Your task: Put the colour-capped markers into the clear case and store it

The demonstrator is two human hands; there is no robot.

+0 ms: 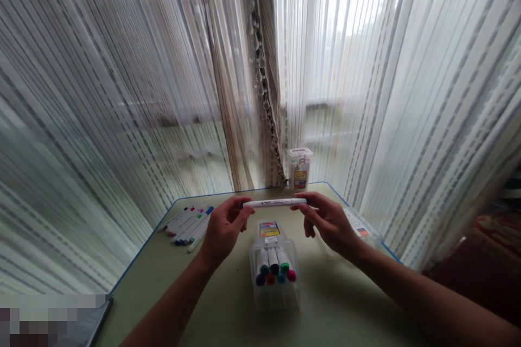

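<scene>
A white marker (275,203) lies level in the air between both hands. My left hand (223,227) pinches its left end, and my right hand (329,220) pinches its right end. Right below, a clear plastic marker case (275,271) lies on its side on the pale green table (163,282). Several markers with coloured caps show at the case's open end, facing me. To the left, several loose markers (188,224) lie in a row on the table.
A second clear box (299,167) of markers stands at the table's far edge by the curtains. A clear lid or packet (360,227) lies at the right edge. A dark flat object (87,325) sits at the near left corner. Striped sheer curtains surround the table.
</scene>
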